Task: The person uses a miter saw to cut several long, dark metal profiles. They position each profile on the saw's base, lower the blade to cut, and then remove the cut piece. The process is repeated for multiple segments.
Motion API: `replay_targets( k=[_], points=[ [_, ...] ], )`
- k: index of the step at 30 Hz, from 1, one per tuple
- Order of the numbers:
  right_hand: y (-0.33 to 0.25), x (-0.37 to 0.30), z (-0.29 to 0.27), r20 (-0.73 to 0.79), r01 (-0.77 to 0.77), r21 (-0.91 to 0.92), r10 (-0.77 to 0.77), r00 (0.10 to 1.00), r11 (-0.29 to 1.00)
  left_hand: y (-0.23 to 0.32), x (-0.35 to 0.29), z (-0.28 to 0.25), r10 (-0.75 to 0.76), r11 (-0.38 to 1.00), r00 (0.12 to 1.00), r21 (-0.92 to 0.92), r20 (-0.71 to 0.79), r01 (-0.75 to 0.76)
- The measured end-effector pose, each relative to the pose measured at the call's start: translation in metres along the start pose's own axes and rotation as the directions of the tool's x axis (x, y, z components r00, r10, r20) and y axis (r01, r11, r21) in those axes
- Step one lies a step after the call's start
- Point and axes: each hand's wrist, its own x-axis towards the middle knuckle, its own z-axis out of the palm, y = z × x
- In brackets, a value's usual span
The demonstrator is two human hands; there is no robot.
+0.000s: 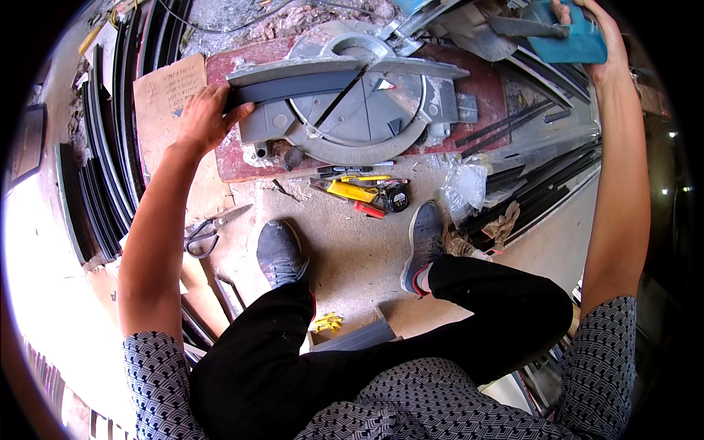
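My left hand (202, 121) grips the left end of a dark grey profile strip (297, 86), thumb on the near side and fingers toward the fence. The strip lies flat along the metal fence (293, 72) of a miter saw, and its right end is by the slot. Under it sits the saw's round grey table (374, 110). At the upper right, my right hand (610, 48) is closed around the teal handle (561, 42) of the raised saw head. The blade is hard to make out.
A red board (477, 103) carries the saw. On the floor between my shoes are a yellow utility knife (353, 191), a tape measure (396, 196) and markers. Scissors (213, 231) rest by my left shoe. Long black profiles (110, 139) line both sides; gloves (502, 226) lie right.
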Motion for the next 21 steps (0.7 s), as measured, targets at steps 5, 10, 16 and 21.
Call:
replay_targets(
  k=[5,10,16,21],
  points=[
    [0.0,0.0,0.003,-0.022,-0.011,0.018,0.011,1.0,1.0,-0.003,0.001,0.002,0.008,1.0,1.0,0.005,-0.017,-0.008],
    [0.002,0.006,-0.004,-0.02,0.012,-0.013,-0.013,1.0,1.0,0.002,-0.001,-0.002,-0.046,0.999,0.998,0.002,0.036,0.046],
    [-0.002,0.013,-0.045,0.128,-0.048,-0.019,0.05,0.991,0.999,0.002,-0.003,0.002,-0.03,1.0,0.999,0.007,-0.039,0.03],
    [0.01,-0.018,-0.027,0.103,0.039,-0.032,-0.035,0.994,0.999,0.005,-0.004,-0.001,-0.052,0.999,0.998,0.016,-0.032,0.052]
  ],
)
